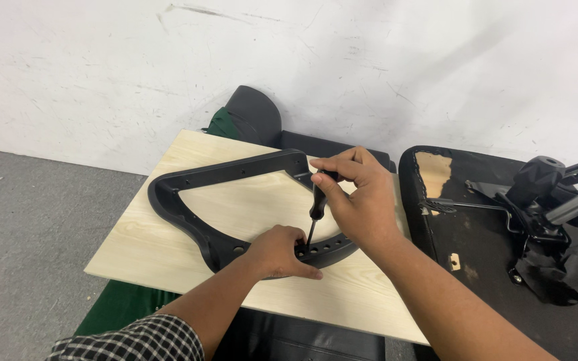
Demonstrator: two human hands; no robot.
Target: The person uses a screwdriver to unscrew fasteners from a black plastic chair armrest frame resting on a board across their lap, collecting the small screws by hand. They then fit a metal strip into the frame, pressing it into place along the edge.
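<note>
Left hand (281, 253): pressed down on the near rim of the black frame (188, 200), fingers curled over its edge.
Right hand (359, 197): closed around the screwdriver (316, 208), held nearly upright, tip set at a hole in the rim.
Black frame: a curved plastic loop with rows of small holes, laid flat on the pale wooden board (148, 251).
Hidden: the screwdriver tip and any screw cannot be made out; the frame's right side is covered by the hands.
Beyond: an upturned chair seat (476, 234) lies at the right, partly cut off.

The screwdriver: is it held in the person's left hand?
No, the right hand grips the screwdriver; the left hand steadies the black frame.
</note>
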